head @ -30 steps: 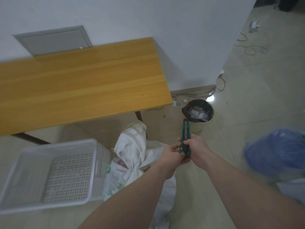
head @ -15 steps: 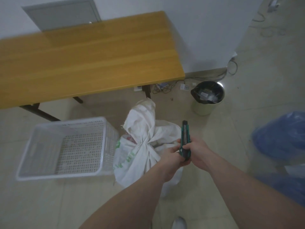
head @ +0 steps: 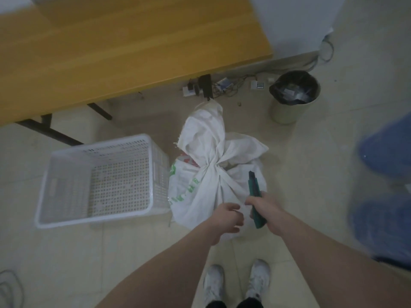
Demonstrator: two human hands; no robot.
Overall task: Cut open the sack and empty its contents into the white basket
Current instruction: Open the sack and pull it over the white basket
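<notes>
Grip status: knife over tied sack

Right hand grips the green utility knife; left hand, fingers loosely curled, holds nothing above the sack. White basket beside it holds nothing visible.

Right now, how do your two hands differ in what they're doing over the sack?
The right hand grips the green utility knife, tip pointing away over the sack; the left hand holds nothing. The right hand's fingers wrap round the handle; the left hand's fingers are loosely curled. The left hand sits nearer the white basket; the right hand is on the far side from it. Both hover above the sack's near edge, which remains tied.
</notes>
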